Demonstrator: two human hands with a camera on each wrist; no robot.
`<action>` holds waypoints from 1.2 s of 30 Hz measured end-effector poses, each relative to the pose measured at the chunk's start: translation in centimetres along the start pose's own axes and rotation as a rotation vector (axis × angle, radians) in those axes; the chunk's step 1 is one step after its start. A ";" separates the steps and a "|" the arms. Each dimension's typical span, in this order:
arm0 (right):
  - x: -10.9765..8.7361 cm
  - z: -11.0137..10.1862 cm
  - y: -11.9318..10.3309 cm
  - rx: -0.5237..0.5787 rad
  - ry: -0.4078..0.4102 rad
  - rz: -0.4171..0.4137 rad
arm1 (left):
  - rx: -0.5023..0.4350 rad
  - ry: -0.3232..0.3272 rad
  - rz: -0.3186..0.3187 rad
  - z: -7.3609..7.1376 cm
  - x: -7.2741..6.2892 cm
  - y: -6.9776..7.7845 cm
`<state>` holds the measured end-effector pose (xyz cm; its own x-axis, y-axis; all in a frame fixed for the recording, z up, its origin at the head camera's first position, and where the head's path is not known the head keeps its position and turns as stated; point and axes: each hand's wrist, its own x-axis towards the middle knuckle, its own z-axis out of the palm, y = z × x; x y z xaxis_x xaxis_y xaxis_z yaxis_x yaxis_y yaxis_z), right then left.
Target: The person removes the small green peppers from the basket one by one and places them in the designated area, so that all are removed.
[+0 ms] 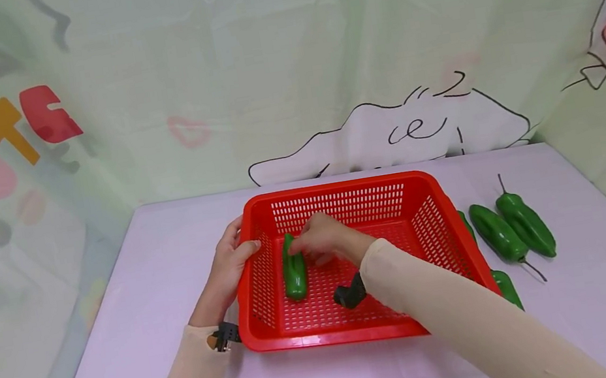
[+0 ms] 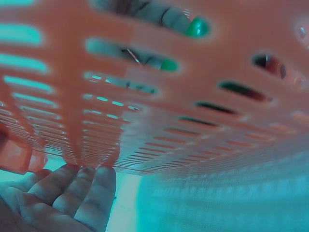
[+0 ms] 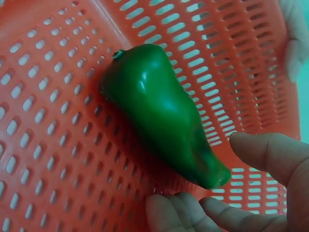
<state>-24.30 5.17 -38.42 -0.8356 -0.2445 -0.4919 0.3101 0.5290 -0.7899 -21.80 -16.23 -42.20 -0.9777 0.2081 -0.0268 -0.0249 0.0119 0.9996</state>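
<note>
A red plastic basket [image 1: 338, 187] with slotted walls stands on the table. My left hand [image 1: 228, 260] grips its left rim, thumb over the edge; in the left wrist view the fingers [image 2: 91, 198] lie against the outside wall. Inside, near the left wall, one green pepper [image 1: 295, 276] lies on the basket floor. My right hand [image 1: 324, 236] reaches into the basket beside it. The right wrist view shows the thumb [image 3: 270, 152] and fingers [image 3: 166, 212] spread apart around the narrow end of the pepper [image 3: 154, 106], with a gap at the thumb.
Right of the basket lie two green peppers, one [image 1: 499, 230] angled beside another [image 1: 528, 226] with a long stem. More green shows at the basket's right edge, partly hidden: a pepper [image 1: 507, 289] near the front corner. A printed curtain [image 1: 284, 73] hangs behind the table [image 1: 168, 237].
</note>
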 end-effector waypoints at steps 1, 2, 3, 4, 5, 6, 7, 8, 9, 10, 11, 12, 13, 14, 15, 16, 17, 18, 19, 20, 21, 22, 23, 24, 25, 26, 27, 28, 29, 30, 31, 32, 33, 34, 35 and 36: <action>0.0 0.1 -0.1 -0.007 -0.003 0.003 | -0.001 -0.003 0.000 0.0 0.0 0.0; 0.0 0.2 -0.1 -0.014 -0.004 0.005 | -0.002 -0.004 0.000 0.0 0.0 0.0; 0.1 0.4 -0.2 -0.015 -0.008 0.005 | -0.003 -0.007 -0.001 0.0 0.0 0.1; 0.1 0.5 -0.3 -0.014 -0.009 0.003 | -0.006 -0.009 -0.001 0.0 0.0 0.1; 0.1 0.6 -0.3 -0.018 -0.009 0.002 | -0.006 -0.010 0.000 0.0 0.0 0.1; 0.2 0.8 -0.4 -0.018 -0.007 0.003 | -0.008 -0.011 0.000 0.0 0.1 0.0; 0.2 0.9 -0.4 -0.016 -0.006 0.005 | -0.008 -0.012 0.001 0.0 0.1 0.1; 0.2 1.0 -0.5 -0.015 -0.008 0.006 | -0.009 -0.011 0.002 0.0 0.1 0.1; 0.3 1.2 -0.6 -0.016 -0.010 0.005 | -0.008 -0.010 0.003 0.0 0.1 0.1; 0.3 1.3 -0.7 -0.018 -0.010 0.008 | -0.008 -0.009 0.005 0.0 0.1 0.1; 0.4 1.4 -0.7 -0.022 -0.011 0.011 | -0.006 -0.009 0.006 0.0 0.1 0.2; 0.4 1.4 -0.8 -0.023 -0.010 0.012 | -0.005 -0.008 0.006 0.0 0.1 0.2; 0.4 1.5 -0.8 -0.023 -0.010 0.013 | -0.003 -0.009 0.007 0.0 0.1 0.2; 0.4 1.6 -0.9 -0.022 -0.010 0.011 | -0.002 -0.008 0.009 -0.1 0.1 0.2; 0.5 1.7 -0.9 -0.018 -0.008 0.012 | 0.000 -0.009 0.009 -0.1 0.1 0.2; 0.5 1.9 -0.9 -0.011 -0.009 0.011 | 0.000 -0.011 0.009 -0.1 0.1 0.2; 0.6 2.0 -0.9 -0.004 -0.009 0.010 | 0.002 -0.013 0.008 -0.1 0.1 0.2; 0.6 2.1 -0.9 0.004 -0.011 0.009 | 0.002 -0.012 0.007 -0.1 0.0 0.1; 0.7 2.3 -0.9 0.010 -0.014 0.009 | 0.002 -0.012 0.007 -0.1 0.0 0.1; 0.8 2.4 -1.0 0.012 -0.016 0.008 | 0.002 -0.012 0.007 -0.1 0.0 0.1; 0.8 2.6 -1.0 0.012 -0.015 0.008 | 0.002 -0.013 0.006 -0.1 0.0 0.1; 0.9 2.7 -1.0 0.011 -0.014 0.005 | -0.001 -0.011 0.004 -0.1 0.0 0.1; 1.0 2.8 -1.0 0.008 -0.011 0.004 | 0.000 -0.011 0.002 -0.1 0.0 0.1; 1.0 2.9 -1.0 0.003 -0.009 0.003 | 0.001 -0.009 0.001 -0.1 0.1 0.0; 1.0 2.9 -1.0 -0.004 -0.006 0.002 | 0.002 -0.009 -0.001 -0.1 0.1 0.0; 1.0 3.0 -1.0 -0.006 -0.002 0.002 | 0.002 -0.008 -0.003 -0.1 0.1 0.0; 1.0 3.0 -1.1 -0.005 0.000 0.003 | 0.003 -0.007 -0.005 -0.1 0.1 0.0; 1.0 3.0 -1.1 -0.006 -0.001 0.005 | 0.003 -0.005 -0.006 -0.1 0.1 0.0; 1.0 3.0 -1.1 -0.004 -0.003 0.008 | 0.006 -0.004 -0.007 -0.1 0.1 -0.1; 0.9 2.9 -1.1 -0.005 -0.004 0.012 | 0.007 -0.003 -0.006 -0.1 0.2 -0.1; 0.8 2.9 -1.1 -0.003 -0.006 0.015 | 0.008 -0.003 -0.006 -0.1 0.2 -0.1; 0.8 2.8 -1.2 -0.001 -0.008 0.016 | 0.008 -0.002 -0.007 -0.1 0.2 -0.1; 0.7 2.7 -1.2 0.002 -0.011 0.016 | 0.010 -0.002 -0.008 -0.1 0.2 -0.1; 0.6 2.6 -1.2 0.006 -0.014 0.015 | 0.010 -0.001 -0.008 -0.1 0.1 -0.2; 0.5 2.5 -1.3 0.014 -0.018 0.012 | 0.012 -0.002 -0.009 -0.1 0.1 -0.2; 0.5 2.4 -1.3 0.020 -0.021 0.008 | 0.014 -0.003 -0.009 -0.1 0.1 -0.2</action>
<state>-23.98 2.40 -38.53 -0.8234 -0.2574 -0.5057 0.3261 0.5147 -0.7930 -21.92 -16.32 -42.42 -0.9769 0.2106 -0.0355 -0.0304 0.0271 0.9992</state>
